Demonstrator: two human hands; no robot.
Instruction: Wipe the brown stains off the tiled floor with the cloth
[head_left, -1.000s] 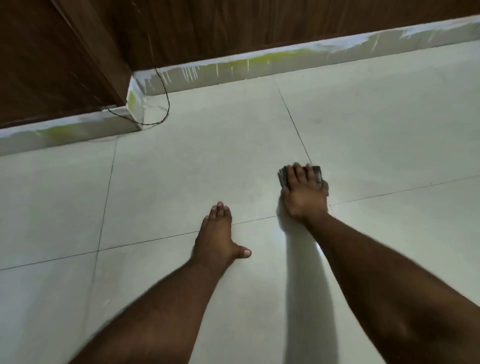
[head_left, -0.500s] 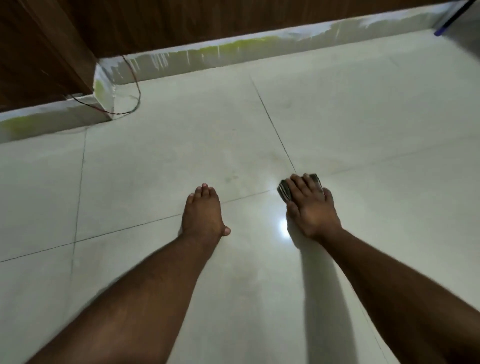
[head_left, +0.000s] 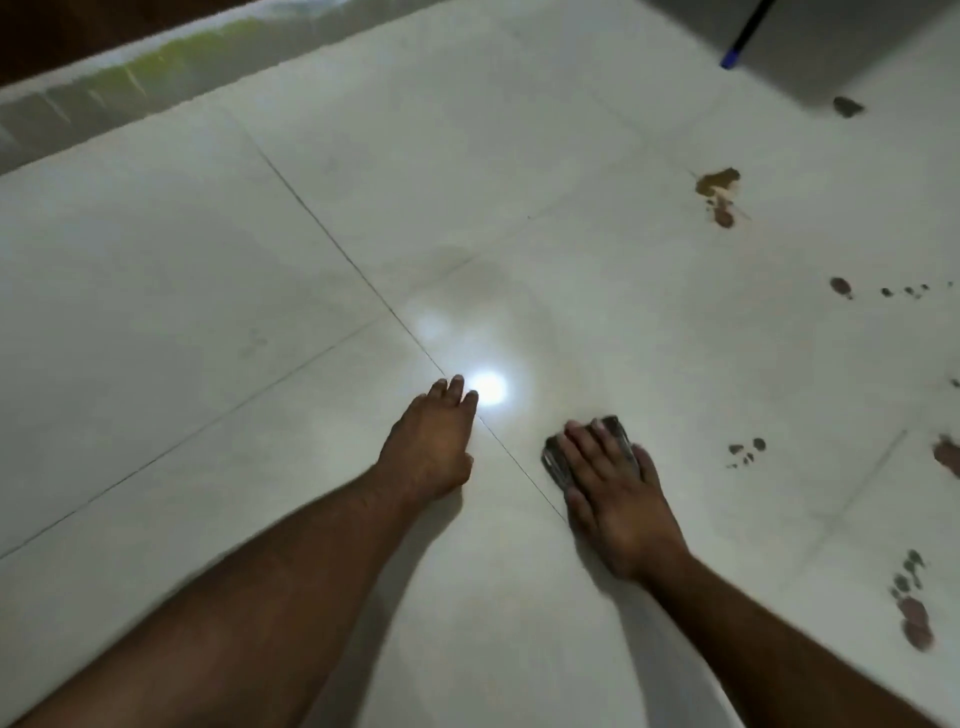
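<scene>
We are pressing the cloth (head_left: 587, 452) flat on the tiled floor (head_left: 208, 312) under our right hand (head_left: 618, 488), fingers straight; our left hand (head_left: 428, 447) is resting flat, well apart from the brown stains (head_left: 719, 195).

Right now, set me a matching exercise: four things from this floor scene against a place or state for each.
Things:
1. cloth
2. left hand
3. yellow-brown stain
4. blue stick

Places or states:
A. top right corner, leaning
B. flat on the bare tile, holding nothing
C. far right of the floor, unwiped
D. pressed under the right hand

Pairs: 1-D, 2-B, 3-C, 4-A
</scene>
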